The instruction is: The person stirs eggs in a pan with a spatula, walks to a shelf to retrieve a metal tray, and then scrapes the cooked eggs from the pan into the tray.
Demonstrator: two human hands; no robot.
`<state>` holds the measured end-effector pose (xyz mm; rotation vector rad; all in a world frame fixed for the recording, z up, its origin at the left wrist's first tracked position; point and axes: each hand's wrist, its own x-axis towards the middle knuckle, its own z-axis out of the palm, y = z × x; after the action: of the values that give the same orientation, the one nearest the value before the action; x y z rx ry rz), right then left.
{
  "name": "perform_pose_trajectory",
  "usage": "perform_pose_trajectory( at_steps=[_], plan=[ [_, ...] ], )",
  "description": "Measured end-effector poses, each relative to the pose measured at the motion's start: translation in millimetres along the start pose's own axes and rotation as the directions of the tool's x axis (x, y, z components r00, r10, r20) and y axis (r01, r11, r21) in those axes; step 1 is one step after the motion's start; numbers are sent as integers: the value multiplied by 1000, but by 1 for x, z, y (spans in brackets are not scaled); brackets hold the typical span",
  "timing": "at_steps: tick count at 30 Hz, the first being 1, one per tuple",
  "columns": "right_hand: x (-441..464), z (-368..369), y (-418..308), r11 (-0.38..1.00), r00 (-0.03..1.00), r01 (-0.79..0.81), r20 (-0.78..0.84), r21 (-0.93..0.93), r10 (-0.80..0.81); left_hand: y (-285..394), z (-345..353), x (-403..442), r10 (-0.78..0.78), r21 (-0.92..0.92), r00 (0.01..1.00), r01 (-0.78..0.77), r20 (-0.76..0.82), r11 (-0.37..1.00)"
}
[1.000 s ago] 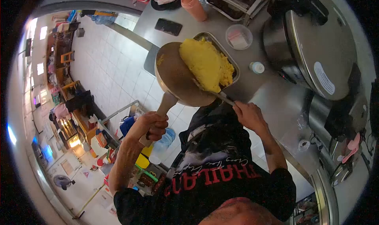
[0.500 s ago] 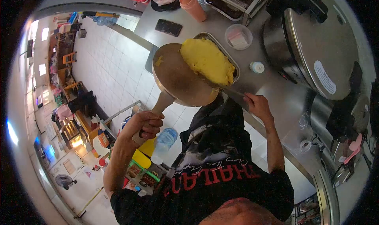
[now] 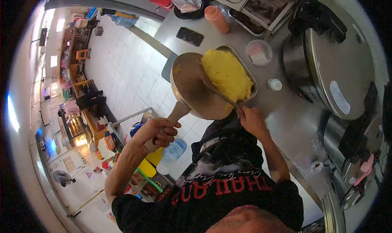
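My left hand (image 3: pixel 163 131) is closed around the light handle of a brown pan (image 3: pixel 192 84), which is tilted towards a metal tray (image 3: pixel 254 90). A thick yellow mass (image 3: pixel 226 75) lies over the tray and reaches the pan's edge. My right hand (image 3: pixel 249 118) is closed on the handle of a long thin utensil (image 3: pixel 223 96). The far part of the utensil is inside the pan, beside the yellow mass. Yellow residue clings to the pan's inner left side.
On the metal counter (image 3: pixel 281 122) are a phone (image 3: pixel 190 36), an orange bottle (image 3: pixel 217 20), a round clear container (image 3: pixel 259 52), a small white-capped jar (image 3: pixel 275 84) and a large lidded cooker (image 3: pixel 339 69). Metal trays stand at the back. A water bottle (image 3: pixel 173 149) is below the pan.
The view has shifted, moving the scene right and down. Over the last second the utensil moved out towards the pan's edge, then back inside. The yellow mass has changed shape over the tray.
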<state>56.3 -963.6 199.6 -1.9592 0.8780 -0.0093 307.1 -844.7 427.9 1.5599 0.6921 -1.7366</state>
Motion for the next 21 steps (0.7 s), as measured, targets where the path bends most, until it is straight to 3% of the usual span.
perform_pose_trajectory(
  at_steps=[3,6,9,12,18,21],
  plan=[
    [4,3,4,983,982,-181,50,-23,182,-3,-5,0,15,54,1000,-13,-24,998],
    [-4,-12,3,980,993,-105,74,171,94,0,0,-9,-42,-50,999,43,12,998],
    [8,-10,-17,989,998,-36,60,141,28,1,-2,-9,-72,-67,996,76,60,995],
    [32,26,-9,995,997,-75,12,71,74,2,6,-12,-69,-19,998,69,2,997],
    [19,19,11,998,992,-24,-120,63,31,3,3,-9,-58,-33,996,60,61,998],
    [22,4,2,975,994,-37,-95,221,59,2,3,-8,-38,4,997,38,61,999]
  ],
)
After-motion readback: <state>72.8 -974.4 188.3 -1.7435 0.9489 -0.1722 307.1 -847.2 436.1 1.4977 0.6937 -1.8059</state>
